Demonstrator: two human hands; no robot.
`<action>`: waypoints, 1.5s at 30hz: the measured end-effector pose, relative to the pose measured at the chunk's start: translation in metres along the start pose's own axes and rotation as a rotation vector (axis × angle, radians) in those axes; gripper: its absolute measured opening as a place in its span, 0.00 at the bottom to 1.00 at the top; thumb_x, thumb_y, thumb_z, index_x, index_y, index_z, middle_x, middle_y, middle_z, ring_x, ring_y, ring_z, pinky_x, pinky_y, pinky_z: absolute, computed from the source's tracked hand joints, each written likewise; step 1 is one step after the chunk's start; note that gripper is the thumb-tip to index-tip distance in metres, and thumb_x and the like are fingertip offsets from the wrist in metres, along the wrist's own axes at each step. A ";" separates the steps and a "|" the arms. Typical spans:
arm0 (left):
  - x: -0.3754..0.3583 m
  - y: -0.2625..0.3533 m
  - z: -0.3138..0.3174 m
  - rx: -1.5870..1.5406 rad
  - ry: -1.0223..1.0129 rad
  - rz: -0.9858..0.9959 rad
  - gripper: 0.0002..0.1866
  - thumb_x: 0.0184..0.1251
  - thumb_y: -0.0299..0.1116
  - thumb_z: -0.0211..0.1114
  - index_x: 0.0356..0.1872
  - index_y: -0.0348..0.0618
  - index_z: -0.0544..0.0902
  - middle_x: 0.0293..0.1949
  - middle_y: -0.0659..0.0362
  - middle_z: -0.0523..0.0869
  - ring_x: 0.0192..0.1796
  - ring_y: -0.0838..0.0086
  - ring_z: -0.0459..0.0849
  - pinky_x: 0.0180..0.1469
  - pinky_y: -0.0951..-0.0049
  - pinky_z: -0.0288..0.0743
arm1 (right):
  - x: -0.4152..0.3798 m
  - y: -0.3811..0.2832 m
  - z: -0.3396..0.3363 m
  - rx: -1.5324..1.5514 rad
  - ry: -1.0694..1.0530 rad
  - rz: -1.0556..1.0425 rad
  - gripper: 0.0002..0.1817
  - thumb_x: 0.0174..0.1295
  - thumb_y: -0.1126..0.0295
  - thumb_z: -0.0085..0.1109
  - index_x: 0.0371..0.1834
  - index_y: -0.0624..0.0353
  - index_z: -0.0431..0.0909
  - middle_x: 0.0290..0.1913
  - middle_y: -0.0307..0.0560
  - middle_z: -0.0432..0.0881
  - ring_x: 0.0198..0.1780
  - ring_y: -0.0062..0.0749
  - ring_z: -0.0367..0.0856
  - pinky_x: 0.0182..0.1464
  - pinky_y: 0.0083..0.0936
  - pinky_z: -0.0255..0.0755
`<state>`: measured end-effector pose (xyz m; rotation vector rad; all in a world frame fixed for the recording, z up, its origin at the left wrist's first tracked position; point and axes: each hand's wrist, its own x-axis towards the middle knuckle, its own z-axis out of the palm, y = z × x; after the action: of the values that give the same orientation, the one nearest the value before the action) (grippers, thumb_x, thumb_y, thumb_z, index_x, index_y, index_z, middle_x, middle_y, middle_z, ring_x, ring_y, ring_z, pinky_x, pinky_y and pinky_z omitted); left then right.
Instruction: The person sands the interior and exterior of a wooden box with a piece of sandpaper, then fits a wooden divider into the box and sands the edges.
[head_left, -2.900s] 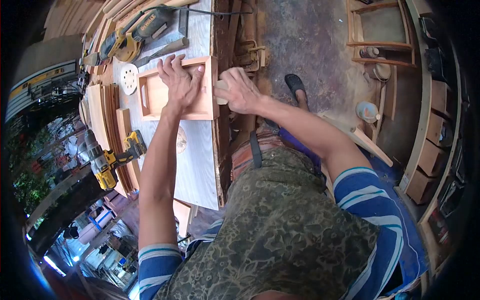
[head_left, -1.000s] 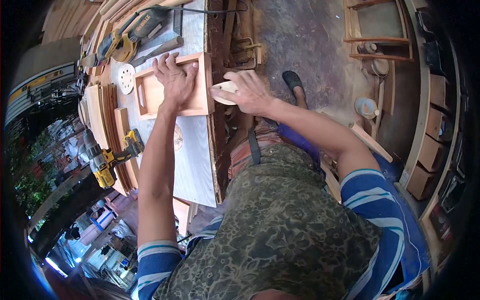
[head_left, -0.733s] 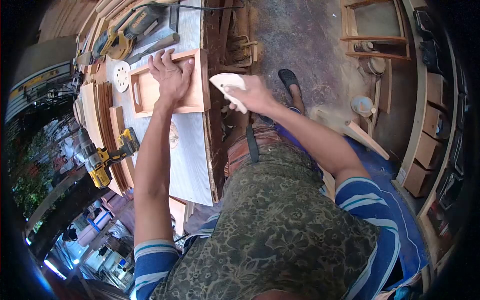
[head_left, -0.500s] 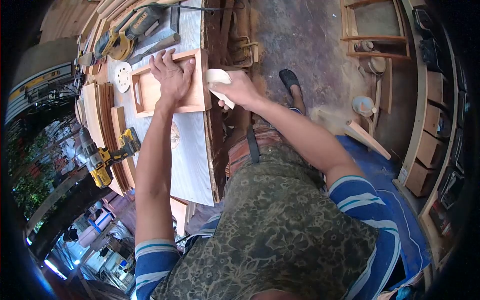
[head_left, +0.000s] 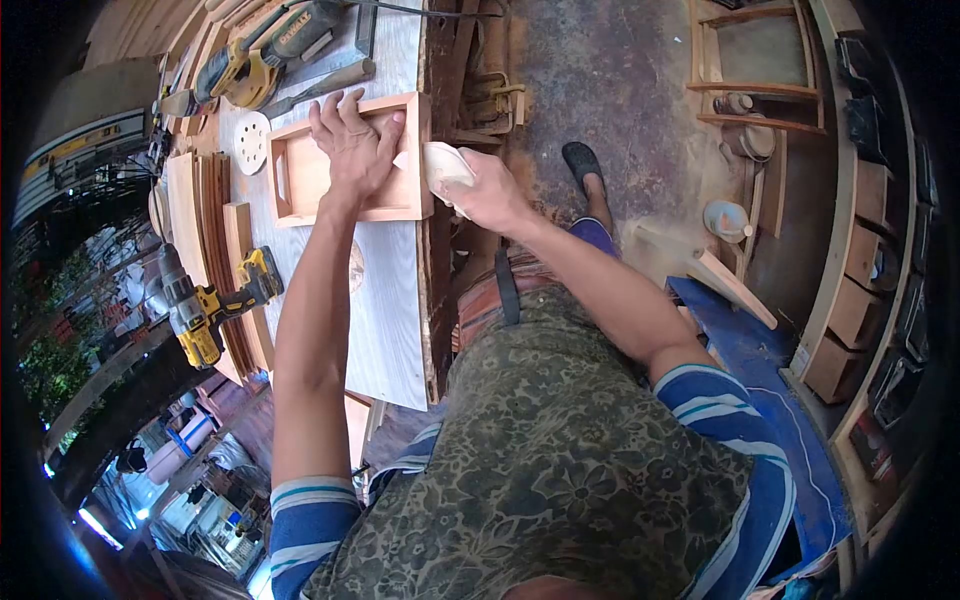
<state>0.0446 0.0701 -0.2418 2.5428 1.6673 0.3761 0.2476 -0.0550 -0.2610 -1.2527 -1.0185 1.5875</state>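
Observation:
A shallow wooden box (head_left: 420, 200) lies on the workbench, its right end at the bench edge. My left hand (head_left: 355, 150) presses on it with spread fingers across the far wall and the thumb inside near the right end. Beyond the bench edge, my right hand (head_left: 488, 192) is closed around a folded pale sheet of sandpaper (head_left: 447, 165), held against the outer face of the box's right end. The fingers under the sandpaper are partly hidden.
A yellow cordless drill (head_left: 205, 310) lies by stacked wooden strips (head_left: 205, 200) at the left. Beyond the box are a sander (head_left: 250, 75), a perforated sanding disc (head_left: 251, 142) and a chisel (head_left: 325, 85). Wooden frames (head_left: 760, 88) stand at right.
My right hand has shifted slightly right and turned, tilting the sandpaper along the box end. The box and bench appear a little farther right in view; my left hand stays on the box.

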 end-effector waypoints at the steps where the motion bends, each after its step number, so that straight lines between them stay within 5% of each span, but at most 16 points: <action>1: 0.000 0.000 0.000 0.001 -0.001 0.000 0.46 0.72 0.63 0.65 0.78 0.46 0.57 0.77 0.39 0.51 0.80 0.31 0.40 0.79 0.29 0.37 | 0.000 -0.002 0.003 -0.175 0.092 -0.080 0.18 0.69 0.64 0.71 0.55 0.66 0.83 0.41 0.48 0.89 0.38 0.26 0.87 0.38 0.28 0.81; 5: 0.002 0.002 -0.001 0.007 0.003 0.007 0.46 0.71 0.63 0.66 0.77 0.46 0.58 0.77 0.39 0.52 0.80 0.32 0.39 0.79 0.29 0.36 | 0.004 0.009 0.006 -0.018 0.068 0.008 0.20 0.67 0.64 0.72 0.54 0.69 0.82 0.41 0.53 0.89 0.38 0.31 0.88 0.42 0.33 0.81; 10: 0.005 -0.004 0.000 0.020 0.011 0.032 0.46 0.72 0.64 0.65 0.78 0.46 0.58 0.77 0.38 0.52 0.80 0.32 0.39 0.79 0.30 0.36 | 0.004 0.000 0.004 -0.231 0.159 -0.232 0.20 0.65 0.64 0.73 0.49 0.71 0.81 0.39 0.59 0.89 0.39 0.38 0.88 0.45 0.38 0.80; 17: 0.002 -0.005 -0.002 0.006 -0.028 0.009 0.46 0.74 0.67 0.62 0.78 0.44 0.60 0.77 0.38 0.53 0.81 0.34 0.40 0.80 0.32 0.37 | 0.001 -0.006 0.007 -0.181 0.155 -0.111 0.18 0.65 0.65 0.71 0.47 0.71 0.82 0.39 0.61 0.89 0.42 0.39 0.89 0.48 0.38 0.80; 19: 0.005 -0.003 -0.003 0.006 -0.036 -0.002 0.46 0.73 0.67 0.62 0.78 0.44 0.61 0.77 0.38 0.54 0.81 0.35 0.40 0.80 0.32 0.37 | 0.002 -0.011 0.006 -0.176 0.196 -0.127 0.19 0.61 0.62 0.73 0.42 0.69 0.83 0.40 0.68 0.87 0.45 0.62 0.89 0.48 0.46 0.79; 20: 0.005 -0.005 -0.005 0.019 -0.077 -0.017 0.46 0.73 0.68 0.61 0.78 0.45 0.61 0.77 0.38 0.55 0.81 0.36 0.42 0.79 0.32 0.39 | 0.005 -0.005 0.007 -0.177 0.197 -0.124 0.19 0.61 0.62 0.73 0.42 0.69 0.83 0.40 0.68 0.87 0.45 0.62 0.89 0.48 0.46 0.79; 22: 0.004 -0.002 -0.014 0.036 -0.114 -0.042 0.47 0.72 0.69 0.61 0.79 0.46 0.61 0.77 0.38 0.56 0.81 0.37 0.43 0.79 0.32 0.40 | 0.013 0.004 0.012 -0.174 0.276 -0.262 0.17 0.65 0.66 0.71 0.46 0.71 0.82 0.38 0.59 0.89 0.40 0.38 0.89 0.44 0.36 0.80; 29: 0.008 -0.003 -0.020 0.102 -0.216 -0.057 0.49 0.70 0.73 0.61 0.80 0.48 0.62 0.77 0.37 0.58 0.81 0.39 0.48 0.78 0.32 0.46 | -0.003 -0.002 0.009 -0.212 0.184 -0.134 0.15 0.66 0.67 0.69 0.46 0.70 0.82 0.38 0.59 0.88 0.39 0.37 0.88 0.43 0.36 0.80; 31: 0.009 -0.007 -0.019 0.107 -0.217 -0.063 0.50 0.69 0.73 0.62 0.80 0.48 0.62 0.77 0.37 0.59 0.81 0.39 0.48 0.78 0.32 0.47 | -0.010 -0.010 0.010 -0.152 0.183 -0.059 0.16 0.63 0.65 0.69 0.41 0.71 0.81 0.40 0.71 0.86 0.45 0.62 0.89 0.48 0.46 0.79; 32: 0.009 -0.009 -0.018 0.104 -0.206 -0.049 0.51 0.69 0.74 0.61 0.80 0.47 0.62 0.77 0.37 0.59 0.80 0.39 0.49 0.78 0.32 0.47 | -0.010 -0.005 0.010 -0.151 0.182 -0.060 0.16 0.63 0.65 0.69 0.41 0.71 0.81 0.40 0.71 0.86 0.45 0.62 0.89 0.48 0.46 0.79; 34: 0.009 -0.009 -0.018 0.098 -0.199 -0.034 0.51 0.68 0.75 0.61 0.80 0.47 0.62 0.77 0.37 0.59 0.80 0.39 0.49 0.78 0.32 0.47 | -0.013 0.005 0.009 -0.085 0.147 -0.186 0.15 0.67 0.68 0.67 0.48 0.70 0.79 0.37 0.61 0.86 0.38 0.39 0.87 0.43 0.39 0.79; 35: 0.009 -0.008 -0.017 0.114 -0.205 -0.040 0.52 0.68 0.76 0.60 0.79 0.46 0.63 0.76 0.36 0.60 0.80 0.39 0.49 0.78 0.33 0.48 | -0.015 0.010 0.009 -0.084 0.149 -0.179 0.15 0.67 0.68 0.67 0.48 0.70 0.79 0.37 0.61 0.86 0.38 0.39 0.87 0.43 0.39 0.79; 45: 0.009 -0.009 -0.017 0.137 -0.176 -0.018 0.51 0.69 0.74 0.61 0.79 0.43 0.64 0.76 0.36 0.61 0.79 0.40 0.52 0.77 0.34 0.49 | -0.021 -0.013 0.015 -0.271 0.213 -0.179 0.15 0.66 0.67 0.64 0.46 0.68 0.76 0.41 0.69 0.85 0.45 0.64 0.87 0.48 0.47 0.79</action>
<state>0.0354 0.0809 -0.2260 2.5662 1.7028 0.0359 0.2378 -0.0721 -0.2405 -1.4338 -1.1984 1.1807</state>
